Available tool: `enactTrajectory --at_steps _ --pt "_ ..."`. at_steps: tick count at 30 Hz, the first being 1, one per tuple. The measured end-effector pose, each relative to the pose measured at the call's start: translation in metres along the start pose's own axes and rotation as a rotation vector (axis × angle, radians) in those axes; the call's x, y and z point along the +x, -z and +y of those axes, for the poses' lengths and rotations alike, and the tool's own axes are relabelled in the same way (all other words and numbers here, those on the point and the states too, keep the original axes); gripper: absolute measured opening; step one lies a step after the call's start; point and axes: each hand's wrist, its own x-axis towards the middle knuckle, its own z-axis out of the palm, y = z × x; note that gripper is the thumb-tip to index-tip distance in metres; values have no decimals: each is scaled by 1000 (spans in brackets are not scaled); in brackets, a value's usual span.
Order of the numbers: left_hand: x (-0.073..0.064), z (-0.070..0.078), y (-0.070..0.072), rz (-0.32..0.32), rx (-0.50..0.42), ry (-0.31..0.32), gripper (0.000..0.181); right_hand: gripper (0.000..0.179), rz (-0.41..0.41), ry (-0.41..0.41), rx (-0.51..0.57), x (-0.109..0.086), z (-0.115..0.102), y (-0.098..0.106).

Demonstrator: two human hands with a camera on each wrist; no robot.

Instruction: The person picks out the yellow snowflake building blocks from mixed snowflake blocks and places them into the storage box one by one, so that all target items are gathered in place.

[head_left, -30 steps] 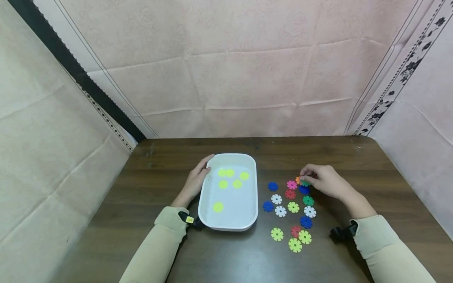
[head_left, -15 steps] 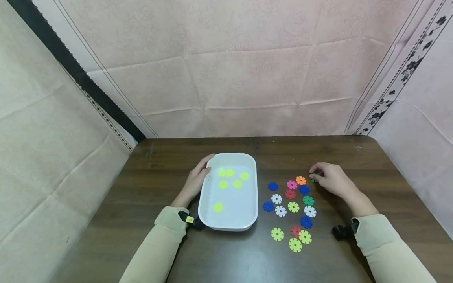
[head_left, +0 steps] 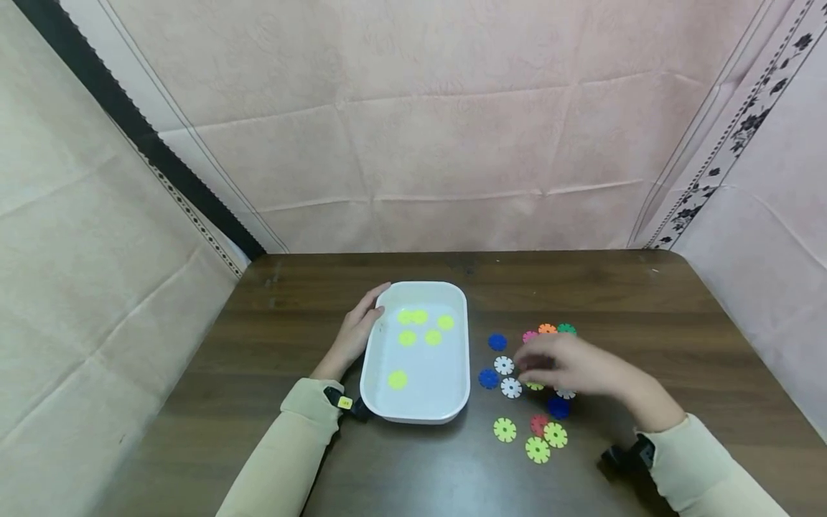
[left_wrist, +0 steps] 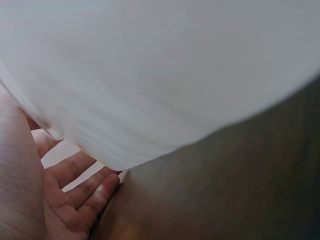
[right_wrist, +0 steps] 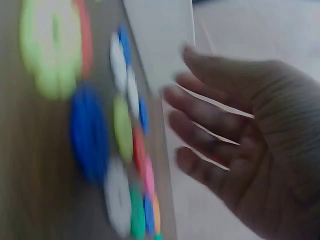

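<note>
A white plastic tray (head_left: pixel 423 391) stands on the table with several yellow-green discs (head_left: pixel 397 379) inside. My left hand (head_left: pixel 354 332) holds its left side, thumb at the rim; in the left wrist view the fingers (left_wrist: pixel 82 187) lie against the outer wall below the rim. Right of the tray are scattered notched plastic discs: blue (head_left: pixel 489 378), white (head_left: pixel 511 388), green (head_left: pixel 566 328), orange (head_left: pixel 547 328), red (head_left: pixel 539 424) and yellow-green (head_left: pixel 538 449). Over the middle of them hovers my right hand (head_left: pixel 571 364), fingers loosely bent with nothing between them; it hides some discs.
The brown wooden table (head_left: pixel 258 445) ends at a straight back edge. Pale cloth (head_left: pixel 420 143) hangs behind it and at both sides. Each wrist wears a strapped black camera, the right one (head_left: pixel 623 458) close over the table.
The right hand first slid a green disc to the right, away from the orange and blue ones, then let go and swung left and nearer over the discs. The left hand stays put.
</note>
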Motion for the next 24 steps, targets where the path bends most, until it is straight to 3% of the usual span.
enactTrajectory --at_steps 4,7,11,19,24 --pt "0 0 1 -2 8 -3 46 28 -253 -17 107 7 -32 -18" --pt "0 -1 1 -6 12 -4 47 33 -328 -40 91 9 -46 -29" --pt "0 -1 1 -8 12 0 47 29 -335 -40 29 12 -52 -39" --pt "-1 1 2 -10 17 -4 47 21 -338 -59 29 15 -49 -44" --pt "-1 1 2 -11 13 5 47 26 -329 -74 39 17 -48 -45"
